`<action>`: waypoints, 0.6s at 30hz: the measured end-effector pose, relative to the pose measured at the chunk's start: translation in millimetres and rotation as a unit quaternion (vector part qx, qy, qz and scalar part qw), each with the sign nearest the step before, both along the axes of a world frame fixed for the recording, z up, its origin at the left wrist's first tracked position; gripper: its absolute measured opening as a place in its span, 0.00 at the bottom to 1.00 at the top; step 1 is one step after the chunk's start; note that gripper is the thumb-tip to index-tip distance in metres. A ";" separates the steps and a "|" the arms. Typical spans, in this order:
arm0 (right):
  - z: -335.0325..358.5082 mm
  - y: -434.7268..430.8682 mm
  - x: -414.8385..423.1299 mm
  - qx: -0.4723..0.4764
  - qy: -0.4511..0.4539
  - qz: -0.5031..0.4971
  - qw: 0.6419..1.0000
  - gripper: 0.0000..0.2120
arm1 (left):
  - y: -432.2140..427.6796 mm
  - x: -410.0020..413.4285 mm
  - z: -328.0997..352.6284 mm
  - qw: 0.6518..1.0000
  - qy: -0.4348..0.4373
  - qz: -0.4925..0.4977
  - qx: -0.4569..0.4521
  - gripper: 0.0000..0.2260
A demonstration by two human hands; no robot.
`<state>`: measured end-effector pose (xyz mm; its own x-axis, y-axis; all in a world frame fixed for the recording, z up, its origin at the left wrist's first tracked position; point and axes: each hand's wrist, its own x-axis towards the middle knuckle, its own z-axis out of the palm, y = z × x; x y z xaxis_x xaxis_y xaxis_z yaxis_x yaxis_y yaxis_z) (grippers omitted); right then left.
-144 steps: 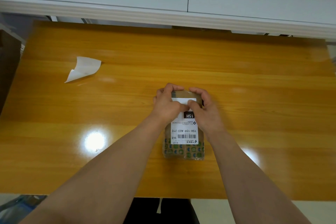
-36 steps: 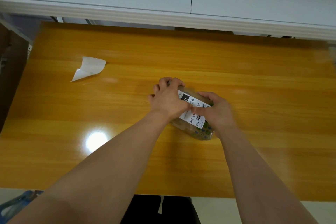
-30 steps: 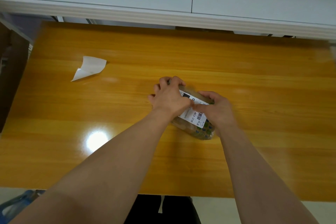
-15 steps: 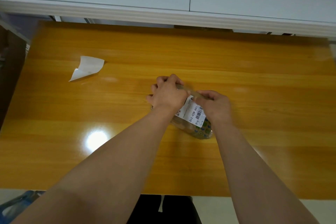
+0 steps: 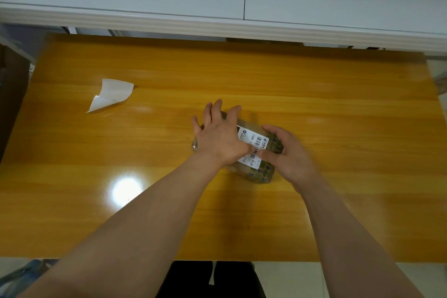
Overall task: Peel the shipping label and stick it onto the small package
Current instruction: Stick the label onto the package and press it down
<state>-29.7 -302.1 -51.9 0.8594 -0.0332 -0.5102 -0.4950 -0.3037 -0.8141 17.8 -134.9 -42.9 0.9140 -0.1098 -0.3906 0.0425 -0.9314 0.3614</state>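
Note:
A small package [image 5: 262,172] in clear wrap with green and blue print lies tilted on the wooden table [image 5: 338,128]. A white shipping label [image 5: 254,143] with a barcode is stuck across its top. My left hand [image 5: 219,136] lies flat on the package's left half with fingers spread, covering part of the label. My right hand [image 5: 287,155] curls around the package's right side, thumb pressing on the label's lower edge.
A curled white backing sheet [image 5: 110,98] lies on the table at the far left. A white cabinet ledge [image 5: 217,24] runs along the table's far edge. A dark object [image 5: 12,94] stands beside the table's left end.
The package has turned from lengthwise to slanted. My left hand's fingers have spread out flat over the label. My right hand has slid down along the package's right side.

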 end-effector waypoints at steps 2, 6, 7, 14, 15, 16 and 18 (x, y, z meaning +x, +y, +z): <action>-0.1 0.3 1.6 -0.022 -0.002 0.006 1.000 0.30 | -1.9 -0.7 -0.7 1.000 0.006 0.010 -0.005 0.43; -0.8 1.2 3.7 -0.017 0.002 -0.020 1.000 0.29 | -2.1 -0.2 -2.9 0.999 0.016 0.036 -0.038 0.37; -0.1 2.4 4.1 -0.012 0.004 -0.032 0.999 0.29 | -2.3 0.0 -3.7 0.998 0.017 0.043 -0.042 0.36; -2.4 7.4 7.7 0.031 0.004 -0.110 0.993 0.19 | -8.1 1.1 -5.5 0.995 0.003 0.095 -0.042 0.30; -3.5 8.1 8.1 0.031 0.000 -0.120 0.992 0.17 | -9.0 0.7 -5.3 0.994 0.003 0.103 -0.041 0.30; -5.2 8.6 8.6 0.029 -0.004 -0.131 0.991 0.16 | -10.1 0.0 -5.4 0.993 0.004 0.109 -0.041 0.30; -7.0 11.0 10.4 0.028 -0.012 -0.150 0.988 0.12 | -11.8 -2.0 -4.9 0.992 0.006 0.121 -0.041 0.30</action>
